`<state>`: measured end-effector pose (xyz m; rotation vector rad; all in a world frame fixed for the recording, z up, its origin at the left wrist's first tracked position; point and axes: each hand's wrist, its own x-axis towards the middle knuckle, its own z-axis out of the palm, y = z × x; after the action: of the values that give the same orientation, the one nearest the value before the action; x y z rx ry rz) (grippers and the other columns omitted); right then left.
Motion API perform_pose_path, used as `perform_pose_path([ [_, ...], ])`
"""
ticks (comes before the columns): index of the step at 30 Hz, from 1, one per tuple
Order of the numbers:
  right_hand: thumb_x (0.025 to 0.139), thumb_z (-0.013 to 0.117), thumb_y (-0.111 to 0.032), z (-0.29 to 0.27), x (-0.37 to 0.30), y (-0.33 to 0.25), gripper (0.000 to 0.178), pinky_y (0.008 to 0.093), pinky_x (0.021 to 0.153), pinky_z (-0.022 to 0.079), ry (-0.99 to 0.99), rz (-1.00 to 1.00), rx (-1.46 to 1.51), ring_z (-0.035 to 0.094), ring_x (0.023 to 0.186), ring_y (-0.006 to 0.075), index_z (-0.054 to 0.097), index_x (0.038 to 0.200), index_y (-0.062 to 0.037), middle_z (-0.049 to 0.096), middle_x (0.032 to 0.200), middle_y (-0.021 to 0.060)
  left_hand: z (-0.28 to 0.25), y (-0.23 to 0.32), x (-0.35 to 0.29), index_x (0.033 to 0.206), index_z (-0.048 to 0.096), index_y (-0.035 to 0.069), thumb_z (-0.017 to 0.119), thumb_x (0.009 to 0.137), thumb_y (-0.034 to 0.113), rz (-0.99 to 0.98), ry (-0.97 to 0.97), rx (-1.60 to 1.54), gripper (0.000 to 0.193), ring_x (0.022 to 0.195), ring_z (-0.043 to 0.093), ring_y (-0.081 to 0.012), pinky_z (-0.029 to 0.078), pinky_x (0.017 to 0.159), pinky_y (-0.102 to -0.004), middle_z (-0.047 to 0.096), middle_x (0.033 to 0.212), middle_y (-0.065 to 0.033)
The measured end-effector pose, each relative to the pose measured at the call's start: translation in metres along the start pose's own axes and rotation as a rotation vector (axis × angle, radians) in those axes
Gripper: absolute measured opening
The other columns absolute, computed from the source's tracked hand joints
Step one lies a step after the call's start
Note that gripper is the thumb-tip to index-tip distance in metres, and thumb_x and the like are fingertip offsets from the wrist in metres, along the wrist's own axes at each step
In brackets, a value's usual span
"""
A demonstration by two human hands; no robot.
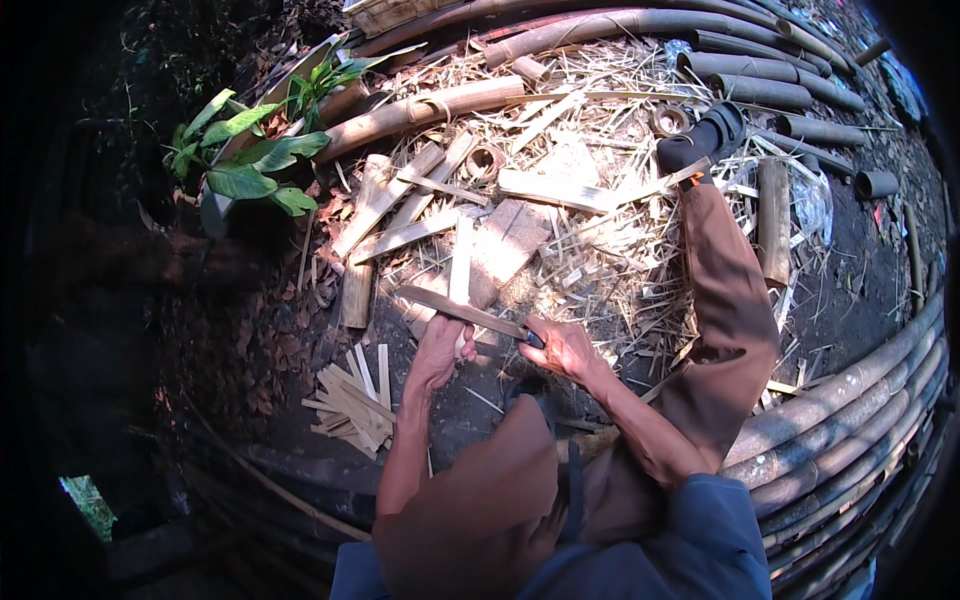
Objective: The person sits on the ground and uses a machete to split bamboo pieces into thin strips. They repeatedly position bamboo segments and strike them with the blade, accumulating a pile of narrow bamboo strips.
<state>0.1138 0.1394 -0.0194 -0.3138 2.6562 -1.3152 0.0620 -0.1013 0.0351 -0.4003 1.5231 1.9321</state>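
The right hand (565, 348) was closed around the handle of a long knife (460, 311), whose blade reached left across an upright bamboo strip (461, 270). The left hand (438, 352) was wrapped around that strip just below the blade. If the blade slid down the grain, it might have met those fingers. A pile of cut slats (352, 398) lay near the left forearm. The strip's lower end was hidden behind the hand, and the blade's edge appeared to touch the bamboo.
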Motion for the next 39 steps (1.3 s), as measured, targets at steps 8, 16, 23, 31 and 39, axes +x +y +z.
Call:
perform_pose_path([
  [8, 0.089, 0.060, -0.034, -0.067, 0.045, 0.045, 0.030, 0.0435, 0.054, 0.048, 0.310, 0.320, -0.029, 0.064, 0.060, 0.0343, 0.058, 0.094, -0.0045, 0.061, 0.065, 0.0193, 0.011, 0.002, -0.093, 0.144, 0.022, 0.004, 0.049, 0.101, 0.021, 0.275, -0.178, -0.016, 0.053, 0.077, 0.063, -0.0208, 0.054, 0.074, -0.0343, 0.058, 0.096, -0.0154],
  [16, 0.090, 0.059, -0.036, -0.055, 0.008, -0.031, 0.042, 0.0364, 0.062, 0.049, 0.260, 0.462, 0.301, 0.061, 0.062, 0.0193, 0.059, 0.115, -0.0031, 0.063, 0.067, 0.0119, -0.009, 0.019, 0.090, 0.124, 0.041, 0.003, 0.048, 0.101, 0.012, 0.659, 0.131, -0.260, 0.026, 0.114, 0.057, -0.0299, 0.045, 0.102, -0.0417, 0.055, 0.125, -0.0208],
  [23, 0.088, 0.054, -0.017, -0.068, 0.013, -0.059, 0.067, 0.0324, 0.066, 0.047, 0.101, 0.372, 0.478, 0.053, 0.063, 0.0152, 0.032, 0.151, -0.0107, 0.059, 0.072, 0.0081, 0.017, 0.005, 0.117, 0.125, 0.044, -0.001, 0.044, 0.102, 0.011, 0.961, 0.314, 0.021, 0.026, 0.108, 0.059, -0.0204, 0.043, 0.099, -0.0333, 0.062, 0.114, -0.0145],
  [31, 0.101, 0.046, -0.026, -0.062, 0.048, -0.079, 0.054, 0.0217, 0.049, 0.042, 0.100, 0.256, 0.608, 0.047, 0.050, 0.0056, 0.030, 0.152, -0.0132, 0.051, 0.066, -0.0018, 0.051, 0.005, 0.111, 0.116, 0.050, 0.005, 0.046, 0.098, 0.045, 0.988, 0.150, 0.105, 0.044, 0.086, 0.041, -0.0113, 0.037, 0.083, -0.0294, 0.047, 0.093, -0.0010],
  [39, 0.105, 0.037, -0.040, -0.062, 0.056, -0.089, 0.044, 0.0237, 0.038, 0.039, 0.017, 0.489, 1.111, 0.044, 0.044, 0.0076, 0.044, 0.141, -0.0160, 0.047, 0.063, -0.0012, 0.068, 0.001, 0.106, 0.090, 0.052, 0.007, 0.029, 0.105, 0.044, 0.758, 0.196, 0.133, 0.046, 0.075, 0.041, -0.0113, 0.036, 0.070, -0.0272, 0.042, 0.079, -0.0003],
])
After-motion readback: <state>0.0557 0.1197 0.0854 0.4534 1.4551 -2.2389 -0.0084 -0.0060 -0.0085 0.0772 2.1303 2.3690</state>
